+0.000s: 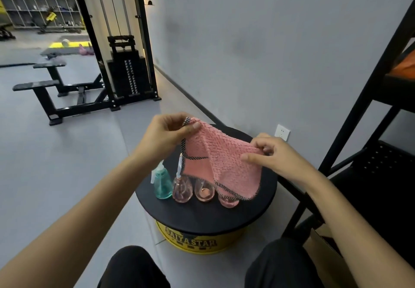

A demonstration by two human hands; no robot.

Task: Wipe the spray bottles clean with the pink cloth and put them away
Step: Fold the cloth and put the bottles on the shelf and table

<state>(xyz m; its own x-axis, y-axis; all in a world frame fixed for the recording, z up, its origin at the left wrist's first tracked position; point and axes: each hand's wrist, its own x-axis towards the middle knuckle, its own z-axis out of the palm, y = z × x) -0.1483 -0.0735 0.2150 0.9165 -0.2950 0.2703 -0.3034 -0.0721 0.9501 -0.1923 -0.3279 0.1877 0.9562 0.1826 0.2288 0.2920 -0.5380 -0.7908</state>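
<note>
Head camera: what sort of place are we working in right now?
Most likely a gym: a cable machine's weight stack and black benches stand beyond the round black-topped stand holding the spray bottles.

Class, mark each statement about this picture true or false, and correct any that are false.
1. The left hand and the right hand both pinch the pink cloth. True.
2. Clear pink bottles stand beside a teal bottle on a round black-topped stand. True.
3. The teal bottle lies on its side. False: it stands upright.
4. The pink cloth is wrapped round one bottle. False: it hangs spread between the two hands, and neither hand grips a bottle.
5. The side of the stand is red. False: it is yellow with dark lettering.
</note>
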